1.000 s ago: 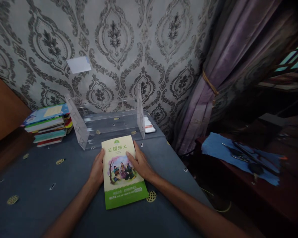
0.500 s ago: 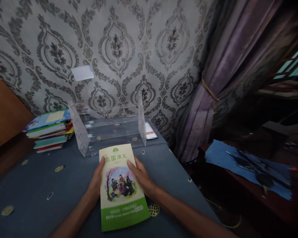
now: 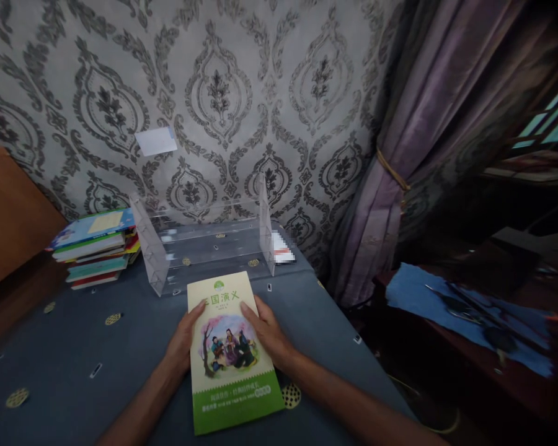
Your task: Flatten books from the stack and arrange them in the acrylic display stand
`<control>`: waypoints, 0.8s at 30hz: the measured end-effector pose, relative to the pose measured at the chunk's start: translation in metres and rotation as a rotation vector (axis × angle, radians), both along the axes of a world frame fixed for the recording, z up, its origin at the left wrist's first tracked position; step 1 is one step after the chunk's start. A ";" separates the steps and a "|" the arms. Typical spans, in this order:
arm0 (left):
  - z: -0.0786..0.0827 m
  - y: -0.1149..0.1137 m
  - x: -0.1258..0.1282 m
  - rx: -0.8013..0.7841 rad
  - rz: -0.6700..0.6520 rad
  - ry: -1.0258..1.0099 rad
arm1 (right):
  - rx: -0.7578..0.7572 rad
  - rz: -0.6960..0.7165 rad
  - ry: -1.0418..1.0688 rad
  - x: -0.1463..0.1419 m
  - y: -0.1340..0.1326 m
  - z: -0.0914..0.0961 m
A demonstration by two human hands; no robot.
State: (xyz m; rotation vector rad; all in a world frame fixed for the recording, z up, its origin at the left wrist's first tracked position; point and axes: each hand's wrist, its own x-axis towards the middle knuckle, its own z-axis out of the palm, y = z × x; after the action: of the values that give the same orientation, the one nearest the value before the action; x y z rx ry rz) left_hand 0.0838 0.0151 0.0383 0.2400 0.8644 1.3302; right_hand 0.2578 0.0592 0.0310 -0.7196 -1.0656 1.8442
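Note:
A thin book with a cream and green cover and a painted picture (image 3: 230, 365) lies flat on the blue-grey cloth in front of me. My left hand (image 3: 182, 342) grips its left edge, thumb over the cover. My right hand (image 3: 266, 332) grips the right edge, fingers resting on the cover. Just behind the book stands an empty clear acrylic rack (image 3: 209, 248) with upright side panels.
A stack of several colourful books (image 3: 95, 246) sits at the back left beside a brown wooden board (image 3: 9, 210). A small white-and-red item (image 3: 281, 248) lies right of the rack. Patterned wallpaper, a purple curtain (image 3: 400, 155) and a dark side table with blue cloth (image 3: 465, 310) are around.
Both hands kept hold of the book throughout. The book has shifted slightly nearer to me and lower in view, while my head tilted up a little.

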 end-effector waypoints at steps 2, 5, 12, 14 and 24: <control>0.001 0.000 0.001 0.011 0.013 0.026 | 0.007 -0.005 -0.003 0.000 0.003 -0.003; 0.004 -0.001 0.003 0.012 0.045 0.060 | 0.029 -0.019 -0.012 0.000 0.006 -0.007; 0.007 0.000 0.005 -0.013 0.092 0.125 | 0.036 -0.028 -0.015 -0.001 0.009 -0.010; 0.006 0.000 0.004 -0.024 0.100 0.132 | 0.033 -0.040 -0.023 -0.001 0.009 -0.011; 0.003 0.000 0.001 0.010 0.069 0.099 | 0.057 -0.074 -0.073 0.000 0.009 -0.011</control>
State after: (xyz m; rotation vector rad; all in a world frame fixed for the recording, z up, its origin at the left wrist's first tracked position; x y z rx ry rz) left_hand 0.0850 0.0154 0.0408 0.2877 0.9567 1.3966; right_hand 0.2582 0.0680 0.0196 -0.7872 -1.1190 1.7294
